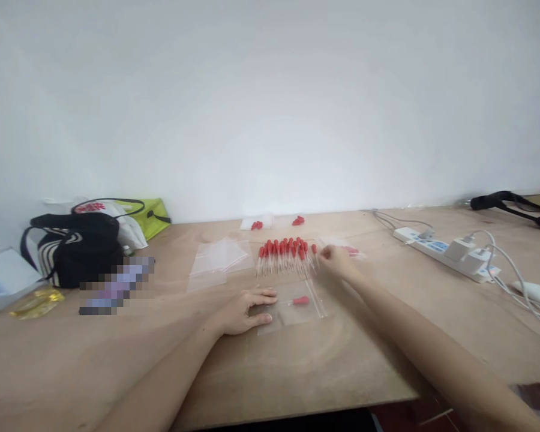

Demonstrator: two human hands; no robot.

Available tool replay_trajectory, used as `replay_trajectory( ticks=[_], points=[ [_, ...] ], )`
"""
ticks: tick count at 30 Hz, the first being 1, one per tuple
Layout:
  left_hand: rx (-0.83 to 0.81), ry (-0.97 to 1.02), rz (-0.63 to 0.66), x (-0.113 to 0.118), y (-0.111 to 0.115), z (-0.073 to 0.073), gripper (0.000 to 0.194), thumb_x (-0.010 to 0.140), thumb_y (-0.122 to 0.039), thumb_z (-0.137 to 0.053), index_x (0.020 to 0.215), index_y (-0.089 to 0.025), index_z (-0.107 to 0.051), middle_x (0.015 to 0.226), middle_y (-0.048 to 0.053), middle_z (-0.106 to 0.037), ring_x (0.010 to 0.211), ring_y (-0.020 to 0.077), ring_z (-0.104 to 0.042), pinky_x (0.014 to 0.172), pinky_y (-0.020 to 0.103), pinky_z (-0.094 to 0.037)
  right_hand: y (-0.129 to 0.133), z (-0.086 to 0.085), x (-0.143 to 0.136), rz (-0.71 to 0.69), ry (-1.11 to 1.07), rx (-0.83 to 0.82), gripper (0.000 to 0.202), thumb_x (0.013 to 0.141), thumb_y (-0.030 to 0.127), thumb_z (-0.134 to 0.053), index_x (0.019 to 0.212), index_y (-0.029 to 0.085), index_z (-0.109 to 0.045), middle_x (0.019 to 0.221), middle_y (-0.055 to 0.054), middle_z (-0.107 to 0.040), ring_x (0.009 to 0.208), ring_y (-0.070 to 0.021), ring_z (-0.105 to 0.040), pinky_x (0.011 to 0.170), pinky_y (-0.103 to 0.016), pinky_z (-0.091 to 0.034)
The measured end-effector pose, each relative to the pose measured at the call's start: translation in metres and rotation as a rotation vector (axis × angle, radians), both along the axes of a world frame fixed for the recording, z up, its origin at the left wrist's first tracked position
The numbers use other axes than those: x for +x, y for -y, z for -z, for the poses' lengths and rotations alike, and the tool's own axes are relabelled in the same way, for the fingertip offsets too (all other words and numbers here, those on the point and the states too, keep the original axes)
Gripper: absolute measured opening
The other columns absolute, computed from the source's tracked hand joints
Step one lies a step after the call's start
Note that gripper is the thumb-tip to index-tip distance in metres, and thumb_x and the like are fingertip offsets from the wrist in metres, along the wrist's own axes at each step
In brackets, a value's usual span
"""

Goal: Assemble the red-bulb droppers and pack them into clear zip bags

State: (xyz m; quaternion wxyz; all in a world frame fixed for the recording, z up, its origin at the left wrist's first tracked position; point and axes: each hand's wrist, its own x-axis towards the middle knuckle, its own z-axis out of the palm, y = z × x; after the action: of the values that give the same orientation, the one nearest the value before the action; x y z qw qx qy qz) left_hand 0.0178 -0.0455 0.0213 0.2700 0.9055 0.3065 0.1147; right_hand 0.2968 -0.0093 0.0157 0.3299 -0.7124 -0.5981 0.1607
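A clear zip bag (288, 318) lies flat on the wooden table, with one red-bulbed dropper (301, 300) inside it. My left hand (245, 310) rests on the bag's left side, fingers spread and thumb apart. Behind the bag sits a row of droppers (283, 247) with red bulbs and thin, pale stems pointing towards me. At the row's right end, my right hand (337, 262) has its fingertips pinched together at the stem of a single dropper (314, 248), set slightly apart from the others.
Flat clear bags (216, 261) lie left of the row. Small red bulbs (298, 221) are at the back, and a filled bag (351, 251) lies beyond my right hand. A power strip (445, 252) with cables is on the right, a black bag (78, 249) on the left.
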Motion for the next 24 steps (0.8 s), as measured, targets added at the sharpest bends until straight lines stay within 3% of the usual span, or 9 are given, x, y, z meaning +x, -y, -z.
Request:
replay_trajectory(
  ticks=[4, 7, 10, 13, 15, 18, 21, 24],
  points=[
    [0.019, 0.005, 0.034, 0.001, 0.001, 0.003, 0.040, 0.077, -0.041, -0.052, 0.115, -0.026, -0.050, 0.128, 0.005, -0.044, 0.119, 0.0196, -0.038, 0.102, 0.042, -0.023, -0.029, 0.004, -0.010, 0.085, 0.092, -0.060, 0.024, 0.074, 0.032, -0.049, 0.081, 0.011, -0.057, 0.077, -0.015, -0.062, 0.074, -0.0223, -0.058, 0.060, -0.028, -0.041],
    [0.033, -0.014, 0.042, 0.001, 0.001, 0.004, 0.040, 0.078, -0.040, -0.051, 0.116, -0.027, -0.049, 0.129, 0.005, -0.042, 0.120, 0.0199, -0.035, 0.102, 0.042, -0.021, -0.039, 0.008, -0.017, 0.074, 0.120, -0.090, 0.021, 0.075, 0.029, -0.047, 0.082, 0.011, -0.057, 0.080, -0.017, -0.060, 0.078, -0.0252, -0.058, 0.063, -0.031, -0.041],
    [0.042, -0.049, 0.044, 0.000, 0.001, 0.005, 0.040, 0.079, -0.042, -0.049, 0.117, -0.027, -0.048, 0.132, 0.005, -0.037, 0.125, 0.0212, -0.027, 0.101, 0.043, -0.023, -0.037, 0.007, -0.017, 0.029, 0.134, -0.072, 0.018, 0.073, 0.021, -0.049, 0.087, 0.012, -0.056, 0.087, -0.017, -0.059, 0.083, -0.0253, -0.057, 0.066, -0.031, -0.040],
    [0.056, -0.084, 0.075, 0.001, 0.000, 0.004, 0.040, 0.081, -0.044, -0.046, 0.118, -0.029, -0.046, 0.135, 0.004, -0.033, 0.127, 0.0215, -0.022, 0.102, 0.044, -0.020, -0.024, 0.006, -0.011, -0.012, 0.116, -0.011, 0.037, 0.072, 0.016, -0.048, 0.108, 0.010, -0.045, 0.087, -0.014, -0.057, 0.080, -0.0217, -0.056, 0.066, -0.029, -0.041],
    [0.066, -0.111, 0.094, 0.001, 0.000, 0.003, 0.040, 0.082, -0.044, -0.044, 0.119, -0.031, -0.044, 0.136, 0.003, -0.031, 0.127, 0.0213, -0.020, 0.102, 0.045, -0.017, -0.010, 0.007, -0.006, -0.038, -0.018, 0.085, 0.054, 0.074, 0.018, -0.044, 0.124, 0.009, -0.026, 0.078, -0.007, -0.056, 0.069, -0.0172, -0.055, 0.061, -0.027, -0.041],
    [0.072, -0.143, 0.094, 0.002, 0.001, 0.001, 0.041, 0.082, -0.044, -0.042, 0.122, -0.033, -0.041, 0.137, 0.001, -0.028, 0.128, 0.0216, -0.017, 0.103, 0.046, -0.014, 0.017, 0.014, 0.000, -0.085, -0.367, 0.192, 0.068, 0.075, 0.024, -0.041, 0.131, 0.015, -0.002, 0.064, 0.004, -0.048, 0.047, -0.0112, -0.048, 0.046, -0.023, -0.040],
    [0.076, -0.157, 0.086, 0.003, 0.001, 0.000, 0.042, 0.082, -0.045, -0.042, 0.123, -0.033, -0.039, 0.137, 0.001, -0.027, 0.128, 0.0219, -0.016, 0.103, 0.046, -0.013, 0.039, 0.021, -0.001, -0.124, -0.601, 0.182, 0.070, 0.073, 0.030, -0.045, 0.130, 0.020, -0.005, 0.061, 0.007, -0.043, 0.037, -0.0080, -0.042, 0.037, -0.021, -0.036],
    [0.085, -0.157, 0.074, 0.003, 0.002, 0.001, 0.042, 0.082, -0.045, -0.042, 0.122, -0.032, -0.041, 0.136, 0.002, -0.030, 0.128, 0.0225, -0.018, 0.103, 0.046, -0.014, 0.049, 0.026, -0.007, -0.121, -0.775, 0.209, 0.066, 0.070, 0.034, -0.051, 0.124, 0.023, -0.014, 0.062, 0.008, -0.044, 0.039, -0.0077, -0.044, 0.039, -0.022, -0.039]
  ],
)
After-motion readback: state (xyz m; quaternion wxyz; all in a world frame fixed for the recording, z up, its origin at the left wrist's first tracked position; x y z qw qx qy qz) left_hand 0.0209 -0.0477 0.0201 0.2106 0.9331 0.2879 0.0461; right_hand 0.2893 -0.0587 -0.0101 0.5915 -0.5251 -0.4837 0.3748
